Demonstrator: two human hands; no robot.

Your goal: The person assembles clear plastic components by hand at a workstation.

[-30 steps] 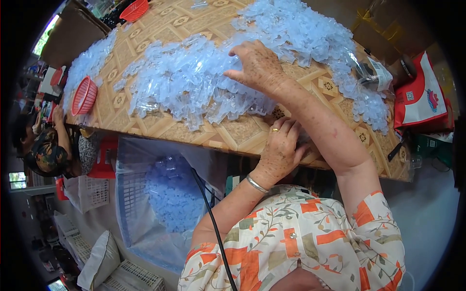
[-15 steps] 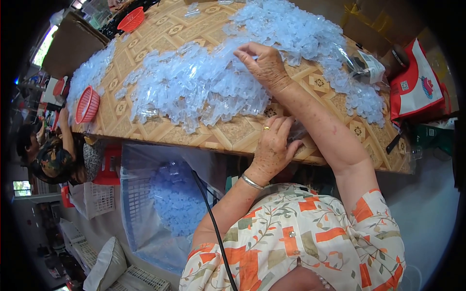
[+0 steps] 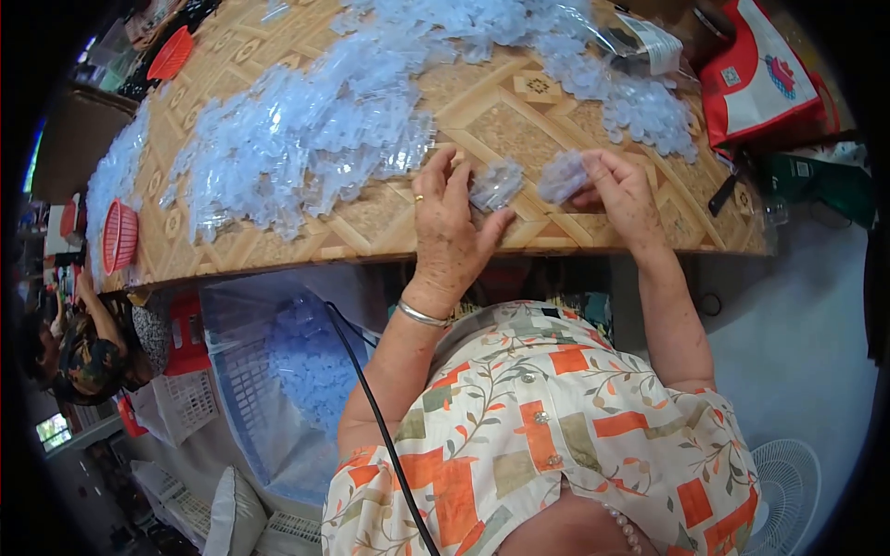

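My right hand [image 3: 626, 196] pinches a small bunch of clear, bluish plastic pieces [image 3: 560, 176] between thumb and fingers, just above the table near its front edge. Palm down on the table, my left hand [image 3: 447, 218] has its fingers and thumb apart. Beside its fingertips lies a small cluster of clear flat plastic pieces [image 3: 501, 184]; whether the fingers touch it is hard to tell. A wide heap of similar clear pieces [image 3: 306, 139] spreads over the table to the left of my hands.
The wood-patterned table [image 3: 482, 120] carries a round-piece pile [image 3: 649, 116], a black-handled tool [image 3: 722, 195] and a red-white bag [image 3: 760, 79] at right. Red baskets [image 3: 120, 236] stand left. Below sits a lined crate [image 3: 246, 371] of bluish pieces. A person [image 3: 88, 357] works at far left.
My right hand has come back from the heap toward the front edge, now with clear pieces in it. My left hand shows its fingers spread beside a small cluster. The whole view has shifted.
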